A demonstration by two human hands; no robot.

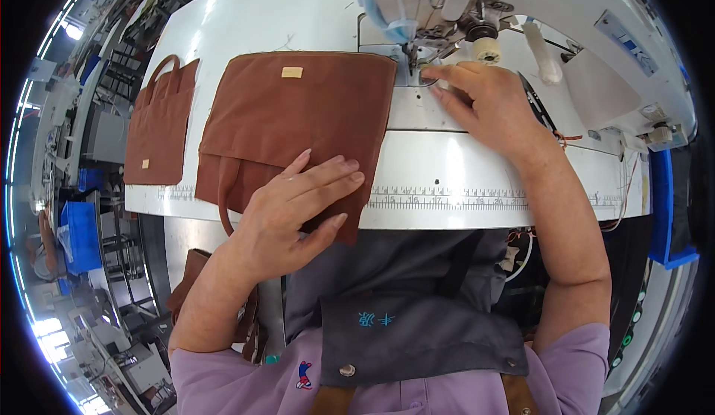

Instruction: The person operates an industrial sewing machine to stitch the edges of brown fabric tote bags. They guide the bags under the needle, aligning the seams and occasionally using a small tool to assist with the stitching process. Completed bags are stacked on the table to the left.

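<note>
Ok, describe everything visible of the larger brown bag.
The larger brown bag looks like smooth leather, with a small gold plate near its far edge, a cross seam or fold, and a handle at near left. It lies flat on the white table, the near right corner overhanging; the left hand rests on it.

Bright windows [51, 338] and strip lights [28, 87] edge the room's left — dark metal frames [119, 250] and a blue bin [80, 238] nearer.
</note>
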